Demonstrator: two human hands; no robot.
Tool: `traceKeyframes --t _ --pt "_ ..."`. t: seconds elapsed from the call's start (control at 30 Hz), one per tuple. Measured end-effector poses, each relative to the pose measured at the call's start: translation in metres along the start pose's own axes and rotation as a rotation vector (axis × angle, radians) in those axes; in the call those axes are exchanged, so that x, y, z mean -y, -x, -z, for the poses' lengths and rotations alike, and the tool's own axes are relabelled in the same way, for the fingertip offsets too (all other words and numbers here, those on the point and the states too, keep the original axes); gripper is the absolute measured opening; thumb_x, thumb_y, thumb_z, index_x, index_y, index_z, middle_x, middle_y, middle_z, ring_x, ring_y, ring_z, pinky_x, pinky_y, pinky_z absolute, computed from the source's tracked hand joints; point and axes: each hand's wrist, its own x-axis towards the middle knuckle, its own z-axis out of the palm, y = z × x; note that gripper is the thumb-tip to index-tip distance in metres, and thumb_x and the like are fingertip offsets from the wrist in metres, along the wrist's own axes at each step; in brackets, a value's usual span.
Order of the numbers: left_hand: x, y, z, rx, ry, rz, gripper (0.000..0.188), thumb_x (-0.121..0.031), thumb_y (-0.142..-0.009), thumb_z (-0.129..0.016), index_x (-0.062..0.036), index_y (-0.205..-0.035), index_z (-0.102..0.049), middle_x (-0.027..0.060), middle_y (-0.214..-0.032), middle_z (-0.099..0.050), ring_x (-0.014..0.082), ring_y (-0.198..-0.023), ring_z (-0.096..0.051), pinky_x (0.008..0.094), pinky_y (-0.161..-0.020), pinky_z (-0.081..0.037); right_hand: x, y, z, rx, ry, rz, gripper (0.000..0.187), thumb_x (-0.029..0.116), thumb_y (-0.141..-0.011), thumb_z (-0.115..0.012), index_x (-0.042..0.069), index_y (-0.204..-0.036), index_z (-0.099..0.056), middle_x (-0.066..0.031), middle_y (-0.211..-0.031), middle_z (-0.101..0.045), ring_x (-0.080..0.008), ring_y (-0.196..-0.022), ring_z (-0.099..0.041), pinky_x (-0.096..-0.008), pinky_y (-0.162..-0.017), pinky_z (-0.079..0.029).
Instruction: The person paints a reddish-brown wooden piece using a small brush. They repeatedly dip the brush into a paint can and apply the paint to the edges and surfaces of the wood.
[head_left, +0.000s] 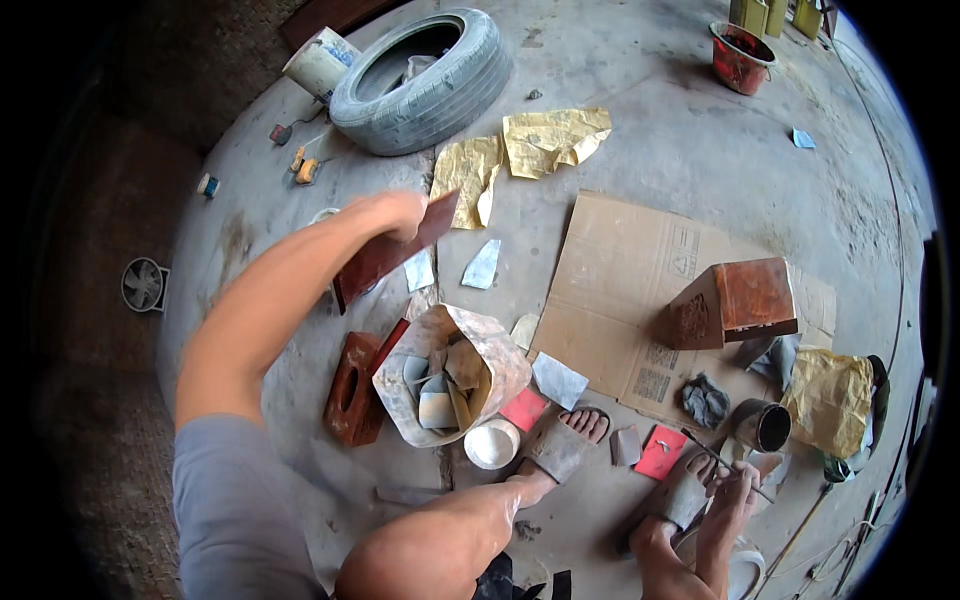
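Note:
My left hand (400,213) is stretched out to the far left, its fingers closed on the edge of a flat reddish-brown board (385,258), which is tilted. Near my right foot, my right hand (735,490) pinches a thin paintbrush (712,452) with a dark tip. Just beyond that hand stands a dark-stained can (768,426). On a flattened cardboard sheet (600,260) sits a varnished reddish-brown wooden box (755,300) with a carved side. A grey crumpled rag (705,400) lies at the cardboard's near edge.
An open white bucket of scraps (400,360) stands before me, beside a brown wooden piece with an oval hole (352,392) and a white cup (492,443). Farther off are a tyre (425,120), yellow sandpaper sheets (550,140) and a red bucket (740,65). Cables run along the right.

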Motion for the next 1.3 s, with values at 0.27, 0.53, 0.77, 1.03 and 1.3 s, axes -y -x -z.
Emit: traceKeyframes --t 0.27,0.53,0.77,1.03,1.3 --pt "0.003 -0.12 -0.092 0.285 -0.175 0.149 0.057 -0.029 -0.063 -0.092 -0.0042 -0.111 -0.075 0.0143 -0.116 -0.072 0.0328 -0.103 -0.069 0.044 -0.086 -0.056 0.001 0.004 -0.009 0.026 0.021 -0.044 0.026 0.029 -0.105 -0.053 0.004 -0.107 -0.059 -0.0069 -0.083 -0.065 -0.0109 -0.068 -0.056 -0.024 -0.059 -0.043" --pt "-0.074 -0.142 -0.078 0.297 -0.215 -0.059 0.031 -0.006 -0.066 -0.072 -0.0129 -0.095 -0.08 0.0122 -0.108 -0.075 0.0314 -0.097 -0.072 0.0486 -0.082 -0.056 0.006 0.006 -0.001 0.009 0.048 -0.048 0.025 0.031 -0.104 -0.055 0.006 -0.108 -0.058 -0.0077 -0.083 -0.065 -0.0116 -0.07 -0.058 -0.024 -0.06 -0.045" --pt "-0.061 -0.157 -0.117 0.388 -0.27 -0.064 0.033 -0.012 -0.073 -0.067 -0.0109 -0.104 -0.077 0.0117 -0.114 -0.073 0.0316 -0.103 -0.07 0.0492 -0.083 -0.056 0.01 0.001 -0.008 0.076 0.019 -0.067 0.026 0.023 -0.106 -0.05 0.0 -0.11 -0.061 -0.0108 -0.095 -0.069 -0.0132 -0.075 -0.062 -0.0275 -0.068 -0.051" --pt "-0.056 -0.18 -0.131 0.452 -0.411 -0.025 0.038 -0.019 -0.081 -0.059 -0.0089 -0.115 -0.074 0.0115 -0.123 -0.07 0.0319 -0.11 -0.067 0.0497 -0.085 -0.055 0.018 0.008 0.001 0.014 0.135 0.026 0.029 0.023 -0.108 -0.047 -0.001 -0.118 -0.061 -0.0093 -0.1 -0.07 -0.0121 -0.083 -0.062 -0.026 -0.072 -0.05" --pt "-0.086 -0.157 -0.105 0.399 -0.457 -0.131 0.043 -0.02 -0.082 -0.054 -0.0084 -0.12 -0.071 0.013 -0.131 -0.065 0.034 -0.118 -0.063 0.0482 -0.094 -0.052 0.049 -0.012 0.059 -0.376 0.411 0.276 0.025 0.022 -0.106 -0.05 0.001 -0.111 -0.063 -0.0057 -0.089 -0.068 -0.0089 -0.076 -0.059 -0.0232 -0.068 -0.047"
